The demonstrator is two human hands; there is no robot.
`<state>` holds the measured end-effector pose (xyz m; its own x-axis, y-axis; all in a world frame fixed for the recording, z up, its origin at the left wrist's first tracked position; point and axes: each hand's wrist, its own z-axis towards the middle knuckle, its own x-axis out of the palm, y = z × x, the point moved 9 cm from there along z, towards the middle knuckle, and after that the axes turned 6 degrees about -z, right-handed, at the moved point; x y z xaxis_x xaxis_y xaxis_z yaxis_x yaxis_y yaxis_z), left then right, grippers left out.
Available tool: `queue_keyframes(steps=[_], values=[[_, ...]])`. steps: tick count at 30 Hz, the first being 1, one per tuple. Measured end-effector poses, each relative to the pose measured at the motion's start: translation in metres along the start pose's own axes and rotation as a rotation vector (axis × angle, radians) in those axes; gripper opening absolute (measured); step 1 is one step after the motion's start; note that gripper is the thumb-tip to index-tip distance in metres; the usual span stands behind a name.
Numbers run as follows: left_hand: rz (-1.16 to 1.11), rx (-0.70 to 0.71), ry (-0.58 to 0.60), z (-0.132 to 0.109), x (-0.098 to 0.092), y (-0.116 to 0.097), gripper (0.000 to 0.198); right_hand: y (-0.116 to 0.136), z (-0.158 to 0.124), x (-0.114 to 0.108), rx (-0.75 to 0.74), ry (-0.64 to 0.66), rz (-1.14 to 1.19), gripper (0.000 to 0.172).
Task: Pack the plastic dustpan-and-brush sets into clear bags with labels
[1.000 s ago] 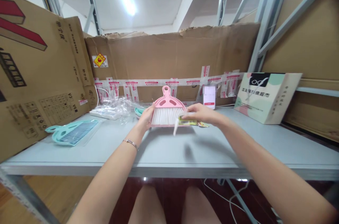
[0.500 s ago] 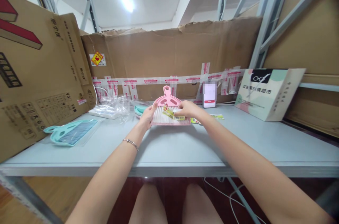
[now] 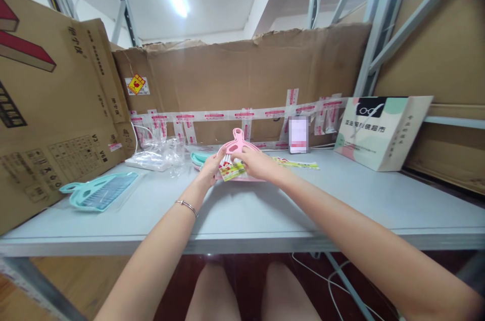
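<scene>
A pink dustpan and brush set point(image 3: 238, 135) is held tilted above the tabletop, handle up. My left hand point(image 3: 209, 169) is closed on its left edge, thumb in front. My right hand point(image 3: 257, 163) reaches across the front of the set, fingers bent and pinching at a yellow-green printed label strip point(image 3: 232, 172). The strip lies slantwise over the white bristles, its left end close to my left hand. My right hand hides much of the brush's right side. Behind my left hand, part of another teal dustpan set point(image 3: 197, 158) shows on the table.
A teal dustpan and brush in clear plastic point(image 3: 102, 192) lies at left. Crumpled clear bags point(image 3: 162, 154) are behind it. More label strips point(image 3: 299, 164) lie right of my hands, before a phone point(image 3: 299, 135). A printed box point(image 3: 381, 131) stands at right; large cartons point(image 3: 227, 73) line the back.
My right hand has moved left across the pink set, carrying the label strip toward my left hand; more of the strip's printed face shows. My left hand keeps its grip.
</scene>
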<state>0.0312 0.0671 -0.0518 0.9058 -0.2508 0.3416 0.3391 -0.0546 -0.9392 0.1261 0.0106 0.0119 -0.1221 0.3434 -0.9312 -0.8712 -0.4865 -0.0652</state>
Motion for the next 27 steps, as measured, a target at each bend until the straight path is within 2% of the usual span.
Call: queue_keyframes(steps=[4, 8, 13, 15, 17, 19, 20, 22, 24, 25, 27], values=[[-0.055, 0.026, 0.028, -0.005, 0.007, -0.004, 0.058, -0.015, -0.006, -0.001, 0.101, -0.160, 0.071, 0.035], [0.003, 0.057, 0.051, -0.011, 0.014, -0.010, 0.047, -0.031, -0.015, 0.001, 0.203, -0.296, 0.227, 0.035], [0.069, 0.132, 0.078, -0.014, 0.017, -0.017, 0.052, -0.055, -0.026, 0.005, 0.342, -0.392, 0.396, 0.033], [0.042, 0.154, 0.106, -0.015, 0.019, -0.020, 0.053, -0.065, -0.033, -0.001, 0.427, -0.483, 0.398, 0.046], [0.011, 0.185, 0.103, -0.015, 0.019, -0.023, 0.053, -0.075, -0.046, -0.011, 0.525, -0.643, 0.419, 0.071], [-0.025, 0.241, 0.052, -0.015, 0.015, -0.028, 0.053, -0.086, -0.060, -0.010, 0.673, -0.782, 0.579, 0.088], [-0.046, 0.280, 0.030, -0.016, 0.013, -0.031, 0.054, -0.090, -0.063, -0.001, 0.742, -0.789, 0.743, 0.087], [-0.078, 0.348, 0.017, -0.018, 0.015, -0.034, 0.057, -0.082, -0.053, 0.032, 0.785, -0.628, 1.200, 0.067], [-0.070, 0.357, 0.034, -0.019, 0.023, -0.030, 0.061, -0.054, -0.036, 0.059, 0.689, -0.384, 1.638, 0.041], [-0.055, 0.353, 0.046, -0.020, 0.027, -0.027, 0.062, -0.042, -0.031, 0.065, 0.639, -0.316, 1.792, 0.031], [0.004, 0.346, 0.075, -0.020, 0.033, -0.024, 0.059, -0.034, -0.028, 0.071, 0.619, -0.331, 1.960, 0.023]])
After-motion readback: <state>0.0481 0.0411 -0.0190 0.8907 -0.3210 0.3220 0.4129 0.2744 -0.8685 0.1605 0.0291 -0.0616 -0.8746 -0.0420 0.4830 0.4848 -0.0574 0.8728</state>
